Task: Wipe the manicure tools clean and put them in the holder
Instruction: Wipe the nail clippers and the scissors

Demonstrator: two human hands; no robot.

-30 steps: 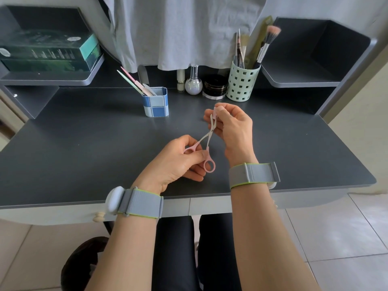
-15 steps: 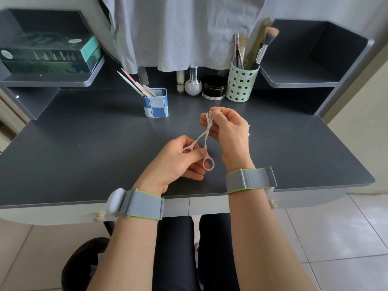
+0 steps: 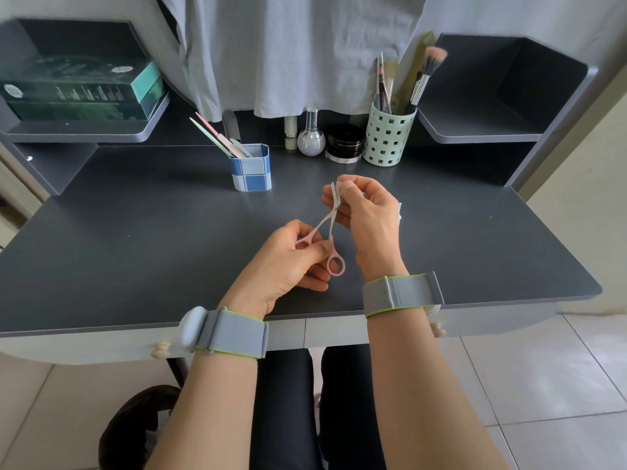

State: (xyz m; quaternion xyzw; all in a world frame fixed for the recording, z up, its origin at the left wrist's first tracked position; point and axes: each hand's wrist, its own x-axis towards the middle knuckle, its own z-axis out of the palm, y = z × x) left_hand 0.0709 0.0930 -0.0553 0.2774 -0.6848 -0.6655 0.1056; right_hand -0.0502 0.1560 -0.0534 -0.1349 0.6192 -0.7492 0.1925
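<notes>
i see the left hand [image 3: 288, 262] with its grip pinched on the pink handles of the scissors [image 3: 327, 232], held above the bench [image 3: 135, 239]. the right hand [image 3: 366, 212] has its grip curled round the blade tips, a scrap of white wipe [image 3: 399, 212] showing behind it. the blue checked holder [image 3: 251, 168] stands well apart, with nail files [image 3: 217, 137] in it.

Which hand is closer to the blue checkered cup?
Right. The right hand, pinching the pink scissors' blades, is beside the blue checkered cup; the left hand sits nearer the desk edge.
</notes>
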